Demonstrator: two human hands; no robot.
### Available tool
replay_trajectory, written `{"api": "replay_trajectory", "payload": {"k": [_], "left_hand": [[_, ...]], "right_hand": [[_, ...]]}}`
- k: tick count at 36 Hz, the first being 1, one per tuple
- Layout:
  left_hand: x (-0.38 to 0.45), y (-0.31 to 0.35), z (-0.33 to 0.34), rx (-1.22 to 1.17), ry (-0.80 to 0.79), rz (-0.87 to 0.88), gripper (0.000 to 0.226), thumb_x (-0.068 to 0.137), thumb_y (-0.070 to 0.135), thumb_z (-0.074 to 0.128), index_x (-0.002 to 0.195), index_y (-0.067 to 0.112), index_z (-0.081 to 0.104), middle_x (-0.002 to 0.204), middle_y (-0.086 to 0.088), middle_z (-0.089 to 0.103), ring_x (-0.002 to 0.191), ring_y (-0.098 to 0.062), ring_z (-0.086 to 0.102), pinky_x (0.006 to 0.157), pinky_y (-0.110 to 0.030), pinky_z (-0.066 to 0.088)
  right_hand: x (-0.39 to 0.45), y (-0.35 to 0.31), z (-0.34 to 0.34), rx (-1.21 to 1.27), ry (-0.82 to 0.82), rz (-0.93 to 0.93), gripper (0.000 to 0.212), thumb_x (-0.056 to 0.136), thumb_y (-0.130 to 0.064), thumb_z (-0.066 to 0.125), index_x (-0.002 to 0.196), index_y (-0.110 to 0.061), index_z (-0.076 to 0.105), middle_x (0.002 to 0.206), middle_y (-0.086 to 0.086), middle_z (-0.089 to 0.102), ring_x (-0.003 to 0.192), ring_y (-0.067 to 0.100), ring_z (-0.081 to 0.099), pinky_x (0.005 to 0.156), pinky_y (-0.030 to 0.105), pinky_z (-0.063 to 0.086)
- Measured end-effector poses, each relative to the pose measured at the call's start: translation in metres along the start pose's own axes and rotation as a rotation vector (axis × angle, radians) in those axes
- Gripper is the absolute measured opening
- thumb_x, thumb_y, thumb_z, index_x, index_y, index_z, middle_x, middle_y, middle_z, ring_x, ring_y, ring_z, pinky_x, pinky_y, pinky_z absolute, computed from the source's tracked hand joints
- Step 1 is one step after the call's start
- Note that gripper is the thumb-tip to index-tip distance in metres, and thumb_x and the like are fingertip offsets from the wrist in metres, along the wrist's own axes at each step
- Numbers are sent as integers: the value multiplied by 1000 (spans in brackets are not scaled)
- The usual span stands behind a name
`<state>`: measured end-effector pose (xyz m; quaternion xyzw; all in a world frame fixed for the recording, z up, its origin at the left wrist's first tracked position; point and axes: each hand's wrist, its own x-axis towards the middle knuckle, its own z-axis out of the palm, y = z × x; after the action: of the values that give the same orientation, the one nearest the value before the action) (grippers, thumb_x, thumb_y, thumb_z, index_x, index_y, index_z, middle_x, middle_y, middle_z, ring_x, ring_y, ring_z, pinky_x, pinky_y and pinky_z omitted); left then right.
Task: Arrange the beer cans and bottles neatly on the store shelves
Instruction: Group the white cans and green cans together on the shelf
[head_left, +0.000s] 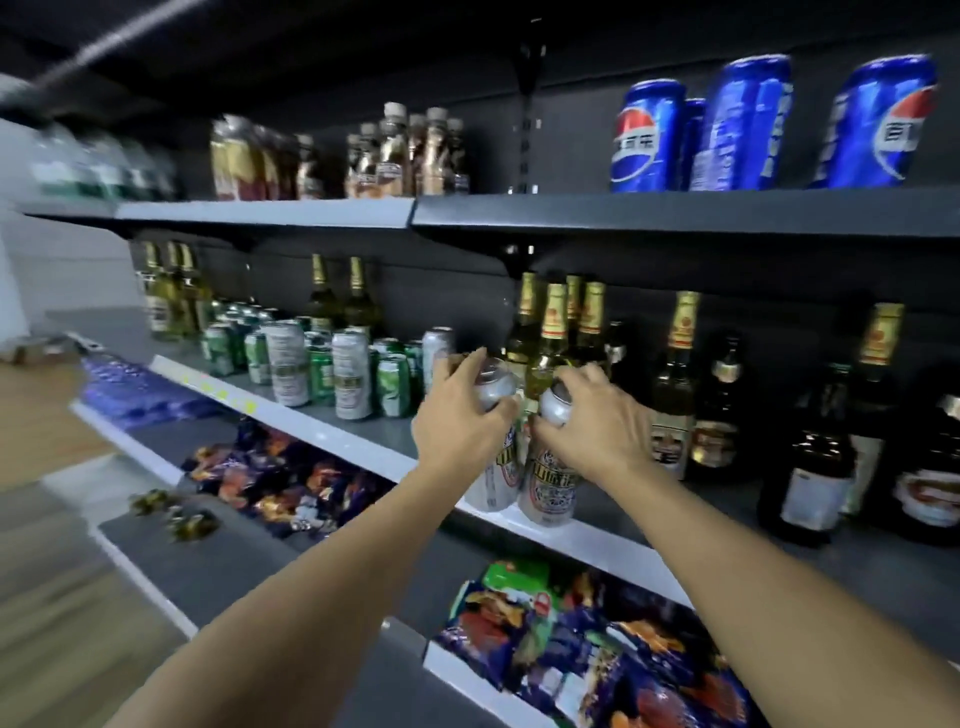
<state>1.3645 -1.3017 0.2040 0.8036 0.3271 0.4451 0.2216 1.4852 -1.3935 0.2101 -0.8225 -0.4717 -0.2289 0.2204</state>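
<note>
Our left hand (462, 410) covers the top of one silver can (493, 478), and our right hand (597, 421) covers the top of the other can (550, 483), so we cannot read either label in full. The bottles on the top shelf at far left (98, 166) are smeared by blur. The snack bags (597, 660) are cut off by the bottom edge. The dark bottle at far right (935, 467) is cropped by the frame.
</note>
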Motion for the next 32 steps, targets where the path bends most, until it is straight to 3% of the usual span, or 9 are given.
{"api": "replay_trajectory", "payload": {"k": [4,9,11,14,17,27,32], "left_hand": [[18,-51,-28,-25,62,-62,60,86,40,63,141,29,42,134,8,40,115,-16,51,82,-30,42],[50,-103,-49,-69,139,-100,60,84,35,66,140,26,45,128,7,43,113,-12,52,83,-30,44],[66,-122,-52,-82,166,-98,60,83,35,67,139,27,45,126,7,43,112,-11,52,84,-30,45],[90,-144,-54,-100,185,-96,60,84,33,67,139,30,43,128,7,43,110,-8,49,82,-27,39],[116,-163,-51,-101,199,-78,60,83,32,69,136,31,42,129,7,45,110,-9,48,81,-26,35],[190,-218,-23,-94,73,-33,67,79,33,72,138,30,41,131,6,49,116,-15,52,87,-32,45],[209,-237,-8,-90,-10,-14,64,79,35,72,135,30,41,130,6,49,113,-18,53,82,-33,47]], "right_hand": [[22,-51,30,54,-19,-40,62,83,-55,57,136,-27,43,127,-2,47,108,27,58,70,32,39],[59,-98,64,102,-26,-92,60,83,-54,58,133,-24,45,126,-1,49,107,26,58,76,34,47],[75,-113,78,113,-32,-99,59,82,-54,58,130,-23,46,123,0,49,103,28,58,70,33,44],[100,-130,99,110,-36,-111,57,82,-55,59,128,-23,46,122,-1,48,100,27,58,65,31,37],[126,-141,120,121,-38,-124,57,82,-50,60,129,-22,45,125,-1,48,103,28,58,70,32,41],[194,-155,179,102,-136,56,58,82,-47,64,129,-20,41,133,2,45,110,32,56,71,33,37],[211,-152,198,67,-164,142,63,81,-51,65,132,-22,42,137,1,45,112,31,56,71,31,36]]}}
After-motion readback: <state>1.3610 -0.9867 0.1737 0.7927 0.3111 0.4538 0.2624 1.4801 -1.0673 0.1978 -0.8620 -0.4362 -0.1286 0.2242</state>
